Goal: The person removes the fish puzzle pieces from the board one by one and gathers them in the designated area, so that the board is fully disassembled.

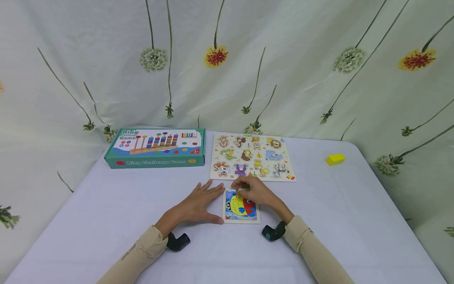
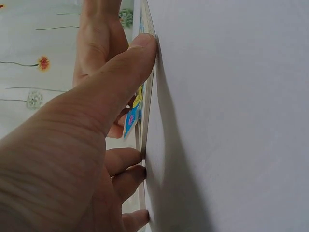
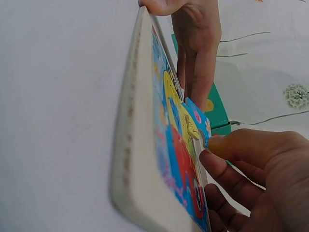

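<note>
Rectangular pale-rimmed fish puzzle board [image 1: 241, 221] lies between the hands: left hand [image 1: 202, 203] spread, touching its left edge; right hand [image 1: 256, 192] pinches blue flower-printed puzzle piece [image 3: 198, 117], tilted over its far part.

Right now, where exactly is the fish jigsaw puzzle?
In the head view, the fish jigsaw puzzle lies below centre, between the left hand at its left edge and the right hand over its upper part, below the animal puzzle board.

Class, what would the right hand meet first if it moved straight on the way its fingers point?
Probably the left hand, which lies just ahead of the right hand in the head view, though depth is hard to judge.
</note>
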Tool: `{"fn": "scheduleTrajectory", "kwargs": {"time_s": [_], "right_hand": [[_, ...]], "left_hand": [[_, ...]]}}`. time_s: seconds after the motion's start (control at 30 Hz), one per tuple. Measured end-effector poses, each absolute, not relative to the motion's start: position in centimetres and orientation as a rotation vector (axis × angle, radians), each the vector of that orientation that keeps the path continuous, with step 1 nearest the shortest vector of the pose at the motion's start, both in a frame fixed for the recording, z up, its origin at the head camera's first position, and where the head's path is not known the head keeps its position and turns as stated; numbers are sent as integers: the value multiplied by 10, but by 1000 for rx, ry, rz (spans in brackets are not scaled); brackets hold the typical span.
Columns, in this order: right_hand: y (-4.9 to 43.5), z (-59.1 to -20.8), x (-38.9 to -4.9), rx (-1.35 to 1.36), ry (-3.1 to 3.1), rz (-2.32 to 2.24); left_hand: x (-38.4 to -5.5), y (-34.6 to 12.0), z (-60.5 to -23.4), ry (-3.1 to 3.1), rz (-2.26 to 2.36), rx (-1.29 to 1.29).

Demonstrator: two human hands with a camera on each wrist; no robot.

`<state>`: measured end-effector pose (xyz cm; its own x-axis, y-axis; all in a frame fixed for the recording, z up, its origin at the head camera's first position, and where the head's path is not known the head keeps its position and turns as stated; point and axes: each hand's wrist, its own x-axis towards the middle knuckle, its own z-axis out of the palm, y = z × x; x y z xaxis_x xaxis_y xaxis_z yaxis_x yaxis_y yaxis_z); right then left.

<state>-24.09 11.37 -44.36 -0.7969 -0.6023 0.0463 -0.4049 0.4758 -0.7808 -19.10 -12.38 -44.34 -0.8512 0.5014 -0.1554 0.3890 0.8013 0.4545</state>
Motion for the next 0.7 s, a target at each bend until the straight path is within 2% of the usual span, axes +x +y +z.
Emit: {"fn": "scheduleTrajectory", "kwargs": {"time_s": [0.3, 0.7], "right_hand": [[114, -444, -240, -939, 2452, -1227], [112, -446, -240, -891, 2515, -1202]], "left_hand": [[-191, -125, -443, 2718, 608, 683], [-191, -124, -443, 2726, 614, 698]]}}
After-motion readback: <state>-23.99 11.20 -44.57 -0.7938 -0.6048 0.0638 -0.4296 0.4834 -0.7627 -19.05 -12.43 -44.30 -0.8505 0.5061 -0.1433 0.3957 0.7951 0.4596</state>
